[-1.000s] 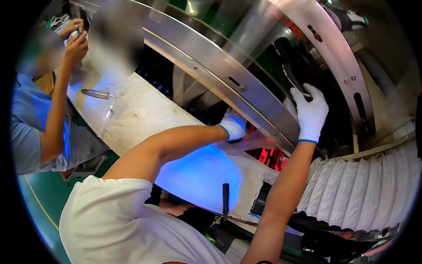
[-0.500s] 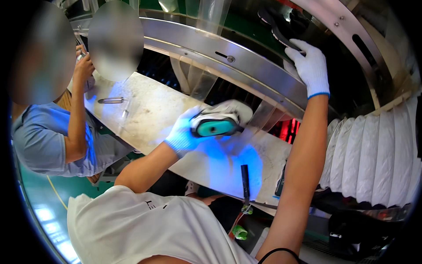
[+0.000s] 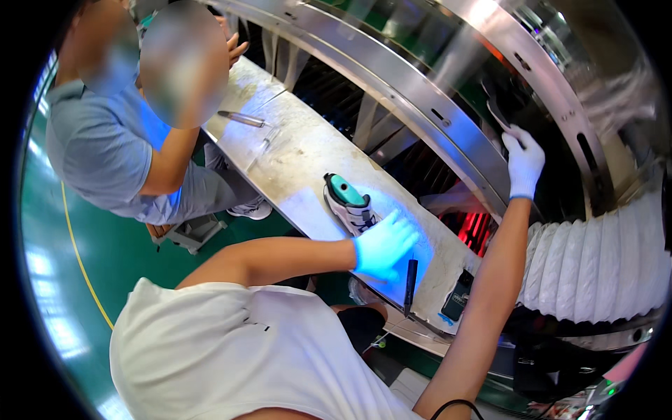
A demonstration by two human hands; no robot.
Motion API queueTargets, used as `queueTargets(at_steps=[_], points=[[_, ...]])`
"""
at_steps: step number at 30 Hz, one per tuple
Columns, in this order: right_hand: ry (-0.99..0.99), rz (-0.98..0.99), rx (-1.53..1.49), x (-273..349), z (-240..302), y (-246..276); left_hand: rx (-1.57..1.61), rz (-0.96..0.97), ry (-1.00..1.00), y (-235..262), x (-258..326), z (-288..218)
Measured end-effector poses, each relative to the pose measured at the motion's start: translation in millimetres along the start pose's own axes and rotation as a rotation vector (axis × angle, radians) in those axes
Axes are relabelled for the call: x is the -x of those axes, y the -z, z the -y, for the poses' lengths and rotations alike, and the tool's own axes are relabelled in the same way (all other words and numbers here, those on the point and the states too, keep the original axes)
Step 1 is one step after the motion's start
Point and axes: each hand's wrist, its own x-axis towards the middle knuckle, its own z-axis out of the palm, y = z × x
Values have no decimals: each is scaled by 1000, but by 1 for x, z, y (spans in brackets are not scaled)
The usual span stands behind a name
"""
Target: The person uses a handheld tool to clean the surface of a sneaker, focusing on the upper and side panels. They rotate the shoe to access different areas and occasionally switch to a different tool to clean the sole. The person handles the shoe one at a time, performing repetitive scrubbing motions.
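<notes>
A grey and black shoe upper (image 3: 350, 213) on a teal last stands on the bench, its teal top facing up. Just beside its toe is my left hand (image 3: 385, 246), in a white glove lit bright blue, fingers stretched out and holding nothing. Farther to the right, my right hand (image 3: 525, 164), also gloved in white, reaches in behind the curved metal rail. Its fingers pinch the near end of a dark shoe sole (image 3: 498, 113) with a pale edge. The sole's far part is hard to make out in the shadow.
The pale bench (image 3: 301, 150) carries a pen-like metal tool (image 3: 241, 118) and a black phone-like device (image 3: 458, 297). A black rod (image 3: 411, 283) stands at its near edge. A curved metal rail (image 3: 420, 105) runs behind. A co-worker (image 3: 105, 140) is at left, a white ribbed duct (image 3: 595, 273) at right.
My left hand has set the shoe upper down on the bench and let go, moving right and nearer. My right hand still grips a sole behind the rail. The whole view has turned.
</notes>
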Motion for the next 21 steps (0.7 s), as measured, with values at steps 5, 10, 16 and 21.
queueTargets(at_steps=[5, 10, 16, 21], points=[[45, -349, -38, 146, 91, -3, -108, 293, -57, -34, 24, 21], [416, -289, 105, 329, 124, -10, -308, -55, -372, 12, 97, 12], [-35, 190, 141, 467, 100, -69, 185, 40, -459, 47, 106, 45], [-155, 207, 217, 449, 107, -92, 32, -60, -241, 3, 87, 32]])
